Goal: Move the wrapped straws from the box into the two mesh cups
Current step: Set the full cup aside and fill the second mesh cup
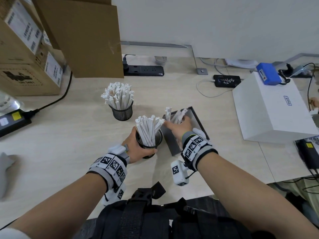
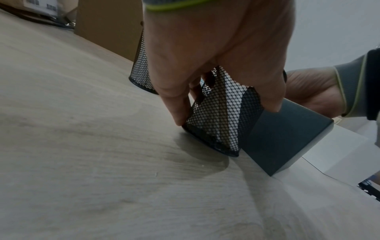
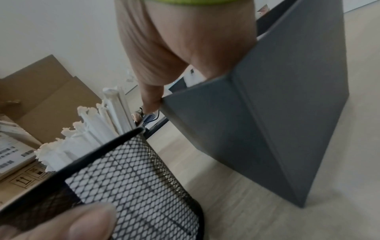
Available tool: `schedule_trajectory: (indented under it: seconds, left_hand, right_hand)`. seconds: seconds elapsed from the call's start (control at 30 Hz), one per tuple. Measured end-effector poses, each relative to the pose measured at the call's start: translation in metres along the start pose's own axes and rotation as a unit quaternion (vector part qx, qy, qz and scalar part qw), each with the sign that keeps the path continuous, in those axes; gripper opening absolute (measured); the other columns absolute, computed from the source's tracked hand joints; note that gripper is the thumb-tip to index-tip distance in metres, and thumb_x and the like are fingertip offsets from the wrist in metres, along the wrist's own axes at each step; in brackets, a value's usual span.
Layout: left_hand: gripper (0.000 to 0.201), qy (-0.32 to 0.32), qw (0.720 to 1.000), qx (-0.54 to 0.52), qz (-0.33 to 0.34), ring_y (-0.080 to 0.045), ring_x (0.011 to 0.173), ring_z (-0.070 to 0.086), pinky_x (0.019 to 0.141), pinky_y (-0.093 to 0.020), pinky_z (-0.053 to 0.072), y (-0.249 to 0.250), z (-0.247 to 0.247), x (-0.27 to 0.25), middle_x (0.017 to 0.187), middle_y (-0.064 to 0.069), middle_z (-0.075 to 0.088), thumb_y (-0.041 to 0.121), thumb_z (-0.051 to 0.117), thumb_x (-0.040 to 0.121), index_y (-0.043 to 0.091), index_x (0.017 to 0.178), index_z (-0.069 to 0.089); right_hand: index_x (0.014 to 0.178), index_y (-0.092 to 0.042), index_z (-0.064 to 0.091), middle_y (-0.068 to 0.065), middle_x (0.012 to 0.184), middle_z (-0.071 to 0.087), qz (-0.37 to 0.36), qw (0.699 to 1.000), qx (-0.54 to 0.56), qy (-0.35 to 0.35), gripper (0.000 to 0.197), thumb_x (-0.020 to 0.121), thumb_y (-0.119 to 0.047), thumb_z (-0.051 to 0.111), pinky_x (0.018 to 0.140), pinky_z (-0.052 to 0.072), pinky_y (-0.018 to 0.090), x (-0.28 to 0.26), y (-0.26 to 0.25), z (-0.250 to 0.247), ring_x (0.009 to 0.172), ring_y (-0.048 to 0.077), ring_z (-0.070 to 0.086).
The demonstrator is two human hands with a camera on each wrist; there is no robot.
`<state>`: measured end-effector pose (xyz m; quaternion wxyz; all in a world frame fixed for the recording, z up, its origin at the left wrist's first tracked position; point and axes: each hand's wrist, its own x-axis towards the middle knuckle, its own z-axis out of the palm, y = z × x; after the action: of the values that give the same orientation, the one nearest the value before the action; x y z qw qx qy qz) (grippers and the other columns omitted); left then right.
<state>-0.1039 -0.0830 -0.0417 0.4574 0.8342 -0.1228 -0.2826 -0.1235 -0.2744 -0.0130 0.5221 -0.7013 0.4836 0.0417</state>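
We curl our left hand (image 1: 136,147) around the near black wire-mesh cup (image 1: 149,144), thumb and fingers gripping its wall; it stands on the pale wooden table (image 1: 69,144), touching the grey cardboard box (image 1: 174,144). Our right hand (image 1: 181,125) reaches into that box among the white paper-wrapped straws (image 1: 177,116); we cannot tell its grip. A second black mesh cup (image 1: 121,112) stands farther off, packed with straws.

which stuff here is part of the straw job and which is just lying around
Job:
near mesh cup, gripped by the left hand
far mesh cup
wrapped straws in the grey box
right hand, reaching into the box

Lying about:
cardboard boxes
power strip
phone
white box
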Motion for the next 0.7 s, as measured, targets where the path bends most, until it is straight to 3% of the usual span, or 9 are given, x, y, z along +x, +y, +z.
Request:
schedule_trajectory:
  seconds: [0.1, 0.13, 0.2, 0.37, 0.47, 0.6, 0.7]
  left_hand:
    - [0.098, 0.001, 1.0, -0.001, -0.001, -0.006, 0.104, 0.049, 0.086, -0.02, 0.037, 0.0, 0.0, 0.0, 0.115, 0.012, 0.052, 0.029, 0.091, 0.061, 0.019, 0.14, 0.033]
    - [0.099, -0.001, 1.0, -0.003, -0.002, -0.007, 0.105, 0.049, 0.087, -0.021, 0.037, -0.001, 0.0, 0.001, 0.115, 0.012, 0.052, 0.029, 0.091, 0.061, 0.019, 0.14, 0.032]
    - [0.1, -0.003, 1.0, -0.004, -0.003, -0.007, 0.106, 0.049, 0.088, -0.022, 0.038, -0.001, -0.001, 0.001, 0.116, 0.012, 0.052, 0.032, 0.091, 0.06, 0.02, 0.141, 0.032]
    - [0.102, -0.004, 1.0, -0.005, -0.007, -0.007, 0.106, 0.049, 0.089, -0.023, 0.038, -0.003, -0.002, 0.002, 0.118, 0.013, 0.051, 0.033, 0.091, 0.06, 0.022, 0.141, 0.03]
    - [0.101, -0.009, 1.0, -0.003, -0.006, -0.007, 0.106, 0.051, 0.089, -0.023, 0.039, -0.005, -0.001, 0.003, 0.12, 0.013, 0.053, 0.036, 0.091, 0.059, 0.024, 0.14, 0.031]
    - [0.101, -0.009, 1.0, 0.0, -0.006, -0.007, 0.107, 0.051, 0.089, -0.023, 0.039, -0.006, -0.001, 0.004, 0.119, 0.015, 0.053, 0.038, 0.091, 0.059, 0.026, 0.139, 0.031]
    - [0.101, -0.011, 1.0, 0.002, -0.006, -0.008, 0.107, 0.051, 0.09, -0.024, 0.039, -0.007, -0.001, 0.004, 0.12, 0.014, 0.054, 0.04, 0.09, 0.058, 0.026, 0.139, 0.031]
  right_hand:
    - [0.121, -0.015, 0.053, 0.004, 0.118, 0.063, -0.028, 1.0, -0.007, -0.009, 0.061, 0.071, -0.033, 0.081, 0.09, 0.047, 0.033, 0.001, 0.0, 0.01, 0.105, 0.022, 0.06]
    - [0.11, -0.016, 0.057, 0.004, 0.109, 0.066, -0.042, 0.999, -0.017, -0.017, 0.044, 0.074, -0.027, 0.079, 0.084, 0.046, 0.029, 0.001, 0.0, 0.013, 0.095, 0.02, 0.061]
    - [0.106, -0.015, 0.061, 0.003, 0.099, 0.066, -0.071, 0.997, -0.029, -0.028, 0.03, 0.08, -0.019, 0.074, 0.079, 0.043, 0.026, 0.0, -0.001, 0.016, 0.088, 0.02, 0.061]
    - [0.098, -0.012, 0.067, 0.004, 0.09, 0.069, -0.098, 0.995, -0.022, -0.022, 0.02, 0.083, -0.025, 0.072, 0.082, 0.049, 0.03, 0.002, 0.001, 0.019, 0.083, 0.019, 0.061]
    - [0.094, -0.016, 0.061, -0.001, 0.084, 0.063, -0.112, 0.993, -0.037, 0.007, 0.026, 0.086, -0.04, 0.067, 0.08, 0.044, 0.027, 0.003, 0.003, 0.02, 0.083, 0.021, 0.06]
    - [0.11, -0.01, 0.056, 0.007, 0.098, 0.061, -0.094, 0.992, -0.08, 0.019, 0.043, 0.092, -0.049, 0.052, 0.082, 0.039, 0.03, 0.0, -0.002, 0.014, 0.095, 0.031, 0.059]
    - [0.119, -0.01, 0.056, 0.012, 0.114, 0.063, -0.083, 0.992, -0.09, 0.031, 0.047, 0.096, -0.049, 0.044, 0.096, 0.042, 0.034, -0.001, -0.004, 0.009, 0.111, 0.033, 0.058]
